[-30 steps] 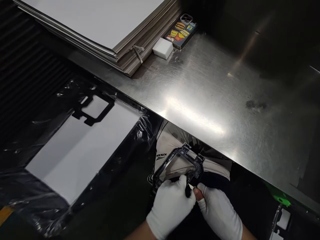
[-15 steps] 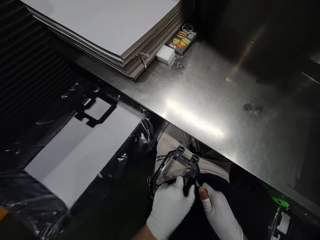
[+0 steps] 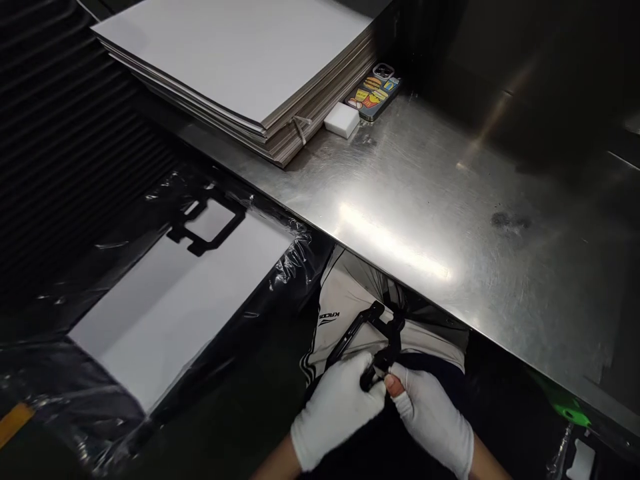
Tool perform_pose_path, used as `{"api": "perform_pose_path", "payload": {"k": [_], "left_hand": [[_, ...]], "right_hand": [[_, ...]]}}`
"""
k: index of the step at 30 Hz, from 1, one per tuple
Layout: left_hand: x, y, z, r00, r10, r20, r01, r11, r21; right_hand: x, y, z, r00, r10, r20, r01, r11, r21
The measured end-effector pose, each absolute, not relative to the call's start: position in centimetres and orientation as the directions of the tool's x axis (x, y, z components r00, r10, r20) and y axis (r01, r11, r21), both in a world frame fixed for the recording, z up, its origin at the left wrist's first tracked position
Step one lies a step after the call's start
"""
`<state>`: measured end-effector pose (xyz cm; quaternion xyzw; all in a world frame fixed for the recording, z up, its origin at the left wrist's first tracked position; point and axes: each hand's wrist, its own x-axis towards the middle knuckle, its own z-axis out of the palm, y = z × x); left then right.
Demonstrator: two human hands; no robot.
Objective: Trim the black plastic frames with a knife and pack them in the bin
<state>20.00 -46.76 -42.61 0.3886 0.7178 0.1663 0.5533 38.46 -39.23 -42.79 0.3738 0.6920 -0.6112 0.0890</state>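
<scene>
A black plastic frame with angular notched arms is held above my lap. My left hand, in a white glove, is closed around its near side, with fingers hiding part of it. My right hand, gloved with the thumb tip bare, pinches close against the frame's right arm. Whatever sits between its thumb and fingers is too small and dark to make out. To the left, a similar black frame lies on a white sheet over clear plastic film.
A metal table runs diagonally ahead of me. On it are a tied stack of white-topped board, a white block and a phone in a food-print case. A green piece hangs at the lower right.
The held frame has turned in my hands, from its detailed, screw-dotted side to a smoother dark side. My right hand has moved slightly left, closer to my left hand. The view has shifted a little.
</scene>
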Motion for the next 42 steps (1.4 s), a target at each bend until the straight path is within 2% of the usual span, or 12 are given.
{"api": "perform_pose_path", "payload": {"k": [5,9,22,26,31,34,38,42], "left_hand": [[18.0,-46.5,-42.7,0.126,0.756,-0.642,0.095,0.635,0.767],[17.4,-46.0,-42.0,0.222,0.71,-0.668,0.006,0.685,0.729],[18.9,-46.0,-42.0,0.072,0.723,-0.687,0.003,0.689,0.725],[18.8,-46.0,-42.1,0.065,0.717,-0.694,-0.029,0.697,0.717],[18.5,-46.0,-42.2,0.086,0.732,-0.676,-0.088,0.681,0.727],[18.1,-46.1,-42.3,0.083,0.747,-0.659,-0.144,0.664,0.734],[17.1,-46.4,-42.5,0.093,0.735,-0.672,-0.22,0.673,0.706],[16.1,-46.6,-42.3,0.084,0.677,-0.731,-0.289,0.719,0.632]], "right_hand": [[38.2,-39.2,-43.1,-0.688,0.418,-0.594,0.641,-0.034,-0.767],[38.0,-39.6,-43.5,-0.694,0.422,-0.584,0.63,-0.038,-0.776],[37.2,-40.8,-43.9,-0.603,0.495,-0.626,0.683,-0.086,-0.726],[36.6,-40.7,-43.4,-0.599,0.513,-0.614,0.653,-0.131,-0.746],[36.5,-40.8,-43.4,-0.508,0.583,-0.634,0.692,-0.163,-0.704],[36.8,-40.5,-43.1,-0.527,0.573,-0.627,0.697,-0.131,-0.705],[37.3,-39.4,-42.1,-0.604,0.498,-0.622,0.625,-0.188,-0.758],[38.1,-37.9,-41.2,-0.594,0.541,-0.596,0.614,-0.174,-0.77]]}}
